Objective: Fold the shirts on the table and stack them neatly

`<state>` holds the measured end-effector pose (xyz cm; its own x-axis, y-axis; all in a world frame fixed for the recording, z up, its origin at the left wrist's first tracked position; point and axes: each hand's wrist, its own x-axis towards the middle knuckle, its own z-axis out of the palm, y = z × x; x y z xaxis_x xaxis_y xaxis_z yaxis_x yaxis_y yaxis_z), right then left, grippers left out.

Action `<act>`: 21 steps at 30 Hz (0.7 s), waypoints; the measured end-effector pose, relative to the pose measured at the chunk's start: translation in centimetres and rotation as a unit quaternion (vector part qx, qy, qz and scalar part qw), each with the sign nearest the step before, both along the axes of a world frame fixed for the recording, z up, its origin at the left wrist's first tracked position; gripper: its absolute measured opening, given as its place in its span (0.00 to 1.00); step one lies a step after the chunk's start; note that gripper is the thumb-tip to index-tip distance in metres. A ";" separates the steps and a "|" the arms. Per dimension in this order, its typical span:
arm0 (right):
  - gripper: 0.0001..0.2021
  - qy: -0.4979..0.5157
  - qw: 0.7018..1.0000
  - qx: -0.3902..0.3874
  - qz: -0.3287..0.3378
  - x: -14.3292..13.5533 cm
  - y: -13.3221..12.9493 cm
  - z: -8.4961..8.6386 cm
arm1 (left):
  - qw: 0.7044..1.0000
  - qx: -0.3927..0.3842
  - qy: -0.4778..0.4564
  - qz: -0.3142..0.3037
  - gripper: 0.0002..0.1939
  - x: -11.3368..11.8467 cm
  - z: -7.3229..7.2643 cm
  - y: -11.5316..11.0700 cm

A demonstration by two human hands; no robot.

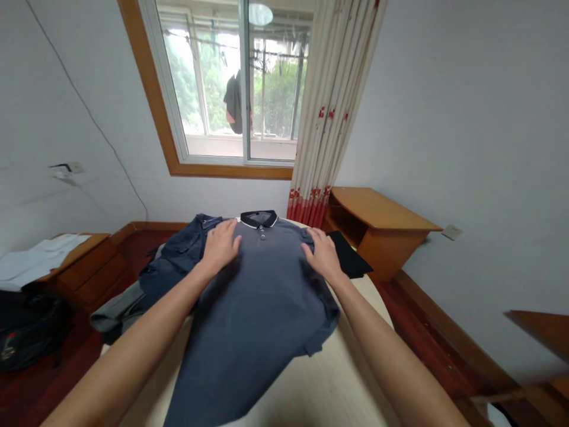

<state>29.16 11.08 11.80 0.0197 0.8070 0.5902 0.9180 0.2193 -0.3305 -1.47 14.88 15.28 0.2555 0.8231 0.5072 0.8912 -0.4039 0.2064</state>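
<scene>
Head view: polo shirt (pixel 262 302) lies lengthwise from the surface (pixel 311 385)'s far edge, its shoulders under left hand (pixel 219 248) and right hand (pixel 326 255), fingers spread.

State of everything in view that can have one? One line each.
Grey polo shirt: front up, unfolded, on the table
Left hand: open, at shirt's left shoulder area in view
Right hand: open, at opposite shoulder
Dark clothes: heaped
Black item: lying flat
Curtain: gathered aside
Papers: spread loosely
</scene>
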 end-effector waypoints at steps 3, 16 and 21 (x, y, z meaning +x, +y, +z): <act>0.13 -0.025 0.996 -0.074 0.045 0.3 -5.7 -4.7 | 0.984 -0.100 0.007 -0.146 0.17 -0.9 -5.3 -6.0; 0.24 0.083 0.938 -0.243 0.233 2.0 -16.9 -7.8 | 0.917 -0.258 -0.040 -0.303 0.29 -10.5 -11.5 -20.3; 0.10 0.107 0.944 -0.222 0.219 2.6 -16.5 -8.3 | 0.926 -0.242 -0.053 -0.284 0.14 -10.8 -12.0 -20.9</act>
